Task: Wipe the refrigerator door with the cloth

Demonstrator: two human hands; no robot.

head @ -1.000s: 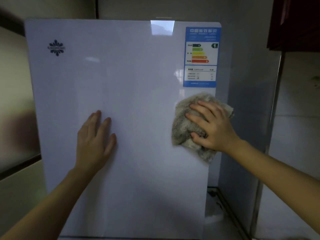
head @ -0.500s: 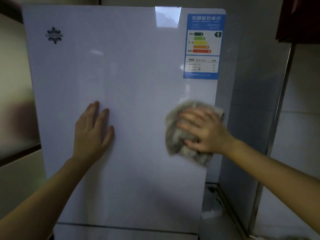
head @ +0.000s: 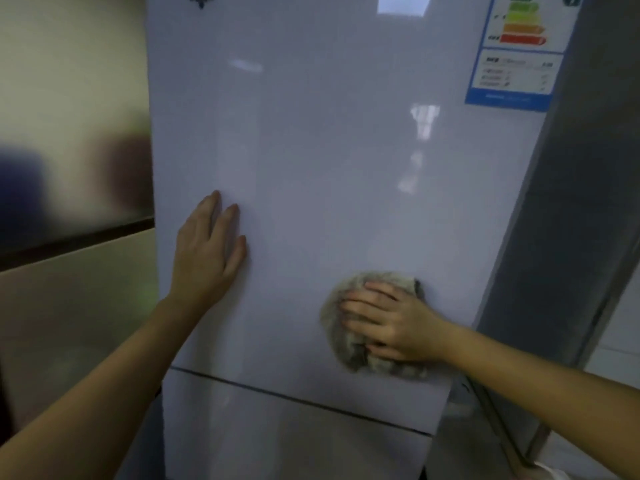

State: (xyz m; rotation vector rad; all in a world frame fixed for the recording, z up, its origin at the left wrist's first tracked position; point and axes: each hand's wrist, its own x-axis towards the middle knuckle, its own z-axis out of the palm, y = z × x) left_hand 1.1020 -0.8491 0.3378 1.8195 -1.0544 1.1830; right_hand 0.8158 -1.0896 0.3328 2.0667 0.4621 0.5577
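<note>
The glossy white refrigerator door (head: 329, 161) fills the middle of the view. My left hand (head: 207, 252) lies flat on its lower left part, fingers straight and pointing up. A crumpled grey cloth (head: 343, 337) is pressed against the door's lower right part by my right hand (head: 388, 323), whose fingers are spread over it and point left. The cloth sits just above the seam to the lower door (head: 294, 441).
A blue energy label (head: 516, 60) is stuck on the door's upper right corner. The grey side wall of the refrigerator (head: 568, 220) runs down the right. A beige wall with a dark band (head: 69, 237) stands at the left.
My right hand has slid the cloth down the door's right part, from under the label to near the bottom seam. The view has tipped down and closer. My left hand stays flat on the door.
</note>
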